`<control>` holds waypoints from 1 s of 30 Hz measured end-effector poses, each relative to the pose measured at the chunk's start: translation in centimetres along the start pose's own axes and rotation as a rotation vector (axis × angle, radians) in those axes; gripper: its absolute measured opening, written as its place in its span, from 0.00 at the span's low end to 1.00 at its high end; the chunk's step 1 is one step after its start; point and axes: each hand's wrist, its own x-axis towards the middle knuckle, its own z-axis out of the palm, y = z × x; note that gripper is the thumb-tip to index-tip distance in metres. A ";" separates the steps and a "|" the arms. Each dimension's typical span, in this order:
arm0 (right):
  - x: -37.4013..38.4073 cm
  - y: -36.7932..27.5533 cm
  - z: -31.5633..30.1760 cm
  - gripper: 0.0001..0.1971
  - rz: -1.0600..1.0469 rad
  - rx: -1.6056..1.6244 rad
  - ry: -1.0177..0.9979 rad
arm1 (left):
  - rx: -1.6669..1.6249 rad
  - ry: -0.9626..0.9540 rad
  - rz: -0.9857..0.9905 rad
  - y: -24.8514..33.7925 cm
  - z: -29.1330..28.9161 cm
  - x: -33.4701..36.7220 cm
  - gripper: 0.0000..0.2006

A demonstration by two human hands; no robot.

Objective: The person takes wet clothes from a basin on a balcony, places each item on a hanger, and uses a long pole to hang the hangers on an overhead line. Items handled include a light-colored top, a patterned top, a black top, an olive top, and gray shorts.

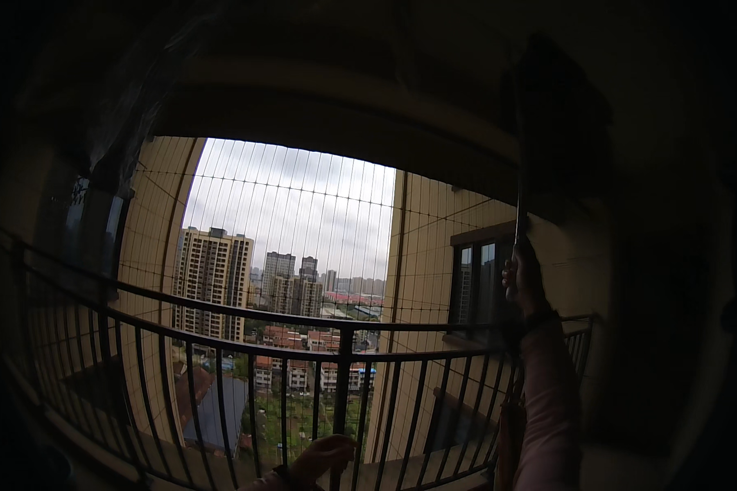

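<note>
My right hand [526, 274] is raised on the right side, its fingers wrapped round a thin upright pole [522, 192]. At the pole's upper end there is a large dark shape [563, 123], perhaps hanging cloth; it is too dark to make out. Low in the middle, my left hand [323, 457] is in front of the balcony railing [345, 360]. Its fingers are curled together, and whatever they may hold is too small to tell.
A black metal railing with upright bars runs across the balcony. Thin vertical wires [295, 184] span the opening above it. A window [477, 282] is set in the beige wall at right. Clear plastic sheeting [123, 123] hangs at upper left. Tall buildings [213, 278] stand outside.
</note>
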 end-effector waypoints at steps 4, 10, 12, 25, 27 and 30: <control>-4.4 2.8 0.1 0.18 -0.034 0.131 -0.030 | -0.053 0.007 0.209 3.6 1.3 3.5 0.22; -16.3 12.3 0.7 0.20 0.235 0.126 -0.129 | 0.033 0.014 0.299 7.0 3.1 7.2 0.21; -21.5 16.4 2.1 0.24 0.259 0.115 -0.170 | 0.065 0.021 0.333 6.5 2.9 8.0 0.21; -40.8 31.7 11.7 0.13 0.584 0.174 -0.384 | 0.044 0.063 0.243 0.7 -5.2 10.8 0.31; -41.1 33.4 12.8 0.11 0.655 0.157 -0.354 | 0.047 0.072 0.253 -0.4 -7.5 11.3 0.27; -41.2 36.2 13.9 0.10 0.729 0.125 -0.364 | -0.021 0.130 0.226 -2.5 -10.7 12.4 0.29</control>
